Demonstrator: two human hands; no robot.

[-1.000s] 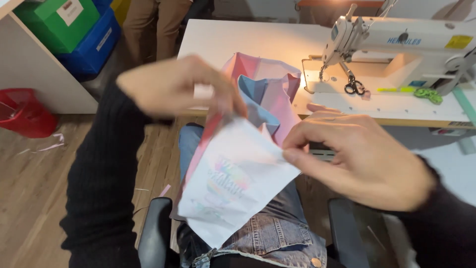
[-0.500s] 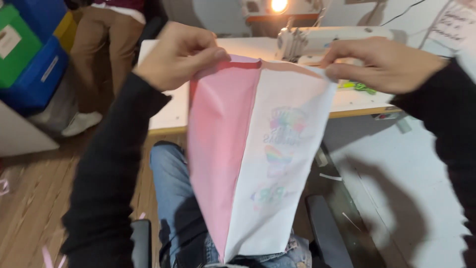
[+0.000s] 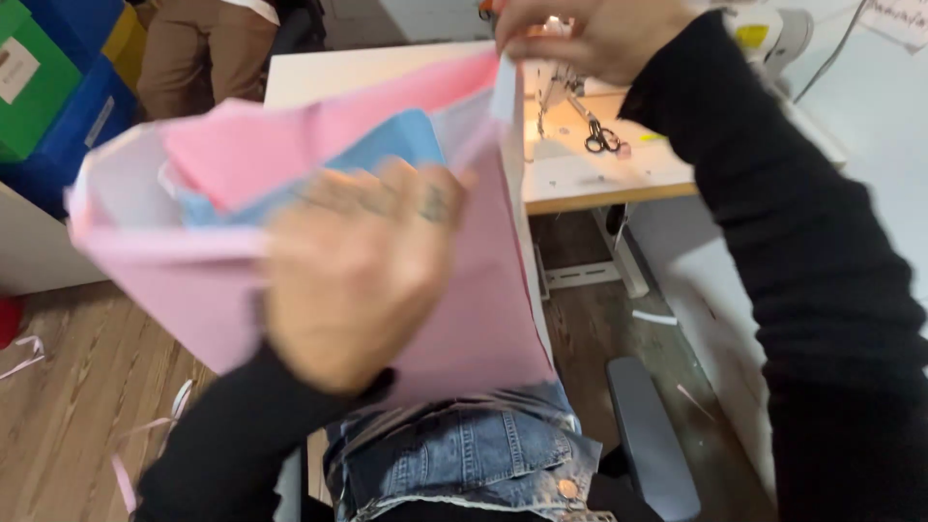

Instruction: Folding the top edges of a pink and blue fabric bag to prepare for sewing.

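I hold a pink fabric piece (image 3: 483, 309) with blue and white panels up in front of me. My left hand (image 3: 353, 275), blurred by motion, presses against the middle of the cloth, fingers curled into its folds. High at the top, my right hand (image 3: 590, 39) pinches the upper corner of the same cloth. Both arms wear black sleeves. The cloth hangs down over my lap and a denim garment (image 3: 464, 454).
A white sewing table (image 3: 580, 179) with a sewing machine (image 3: 764, 34) and black scissors (image 3: 601, 140) stands behind the cloth. Blue and green bins (image 3: 48, 87) sit at the left. Another person's legs (image 3: 208, 48) stand at the back. A chair arm (image 3: 648, 435) is on my right.
The cloth was spread flat between both raised hands; now my left hand has dropped to its middle and bunched it, while my right hand stays high on the corner.
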